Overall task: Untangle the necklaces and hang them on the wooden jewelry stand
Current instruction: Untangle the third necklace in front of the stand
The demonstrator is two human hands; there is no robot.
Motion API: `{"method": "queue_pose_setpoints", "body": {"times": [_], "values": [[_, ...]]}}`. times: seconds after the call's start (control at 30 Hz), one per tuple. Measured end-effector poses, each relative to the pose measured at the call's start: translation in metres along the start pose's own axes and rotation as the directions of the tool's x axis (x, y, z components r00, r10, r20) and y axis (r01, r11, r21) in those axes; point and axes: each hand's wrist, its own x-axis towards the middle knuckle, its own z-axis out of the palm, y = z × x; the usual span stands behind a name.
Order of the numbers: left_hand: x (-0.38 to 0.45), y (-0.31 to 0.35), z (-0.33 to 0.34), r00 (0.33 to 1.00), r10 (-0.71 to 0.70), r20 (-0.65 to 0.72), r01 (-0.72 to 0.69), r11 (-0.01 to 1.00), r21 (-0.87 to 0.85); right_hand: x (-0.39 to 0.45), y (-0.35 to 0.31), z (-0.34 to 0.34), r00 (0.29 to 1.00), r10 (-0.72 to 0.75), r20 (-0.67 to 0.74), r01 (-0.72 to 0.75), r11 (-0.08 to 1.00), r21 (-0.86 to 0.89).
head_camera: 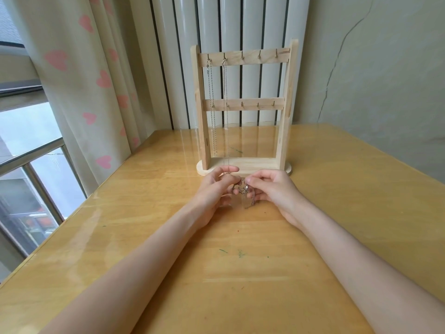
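A wooden jewelry stand [285, 104] with two rows of hooks stands upright at the back of the table. Two silver necklaces hang from its top bar: one [211, 107] on the leftmost hook, another [225, 112] on the second hook. Just in front of the stand's base, a small tangle of silver chain [243, 190] is held between both hands above the table. My left hand [214, 189] pinches it from the left with the index finger stretched out. My right hand [272, 189] pinches it from the right, fingers curled round the chain.
The wooden table [168, 249] has a glossy top with a few small green marks. A curtain with pink hearts [79, 75] and a window [26, 145] are at the left. A white radiator [231, 25] and a wall stand behind the stand.
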Motion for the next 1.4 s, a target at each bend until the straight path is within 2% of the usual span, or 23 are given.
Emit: {"method": "queue_pose_setpoints", "body": {"times": [0.1,0.2,0.37,0.43,0.5,0.57,0.63,0.73,0.8,0.9,1.0,1.1,1.27,1.4], "values": [[0.000,-0.001,0.000,1.000,0.012,0.021,-0.013,0.998,0.062,0.001,-0.001,-0.003,0.999,0.031,-0.023,-0.028,0.994,0.103],[-0.001,-0.001,0.001,0.998,0.019,0.056,-0.027,0.988,0.155,0.003,-0.005,-0.009,0.997,0.063,-0.051,-0.045,0.953,0.298],[0.000,-0.005,0.003,0.994,0.101,0.036,-0.106,0.966,0.234,0.002,-0.006,-0.011,0.997,0.043,-0.060,-0.020,0.945,0.328],[0.001,-0.006,0.001,0.992,0.125,0.009,-0.124,0.967,0.220,0.002,-0.009,-0.011,0.997,0.037,-0.062,-0.011,0.928,0.372],[0.001,-0.005,-0.001,0.994,0.106,-0.007,-0.105,0.988,0.110,0.003,-0.011,-0.014,0.995,0.037,-0.087,0.002,0.912,0.411],[0.001,-0.003,-0.003,0.998,0.057,-0.008,-0.057,0.998,-0.037,0.003,-0.010,-0.015,0.992,0.041,-0.121,0.004,0.938,0.347],[0.002,-0.002,-0.004,0.999,0.037,-0.011,-0.038,0.994,-0.106,0.002,-0.007,-0.013,0.992,0.063,-0.113,-0.037,0.975,0.217],[0.002,-0.003,-0.003,0.999,0.043,0.001,-0.043,0.999,0.002,-0.001,-0.004,-0.008,0.994,0.100,0.036,-0.105,0.979,0.176],[0.001,-0.003,-0.001,0.998,0.053,0.023,-0.055,0.995,0.080,-0.002,-0.005,-0.006,0.991,0.081,0.108,-0.095,0.987,0.131],[-0.001,-0.002,0.002,0.998,0.062,0.032,-0.066,0.988,0.139,-0.002,-0.004,-0.004,0.996,0.054,0.074,-0.055,0.998,0.013],[0.000,-0.001,0.002,1.000,0.027,0.001,-0.027,0.995,0.098,-0.002,-0.002,-0.004,0.995,0.073,0.069,-0.070,0.996,-0.047],[0.001,-0.002,0.001,1.000,0.031,-0.005,-0.031,0.995,0.098,-0.003,-0.003,-0.004,0.989,0.089,0.117,-0.087,0.996,-0.023],[-0.001,-0.003,0.001,0.998,0.042,0.040,-0.047,0.992,0.119,-0.002,-0.003,-0.003,0.972,0.139,0.190,-0.163,0.980,0.118],[-0.001,-0.003,-0.002,0.998,0.044,0.050,-0.050,0.992,0.118,-0.003,-0.003,-0.003,0.982,0.106,0.156,-0.117,0.991,0.065]]}}
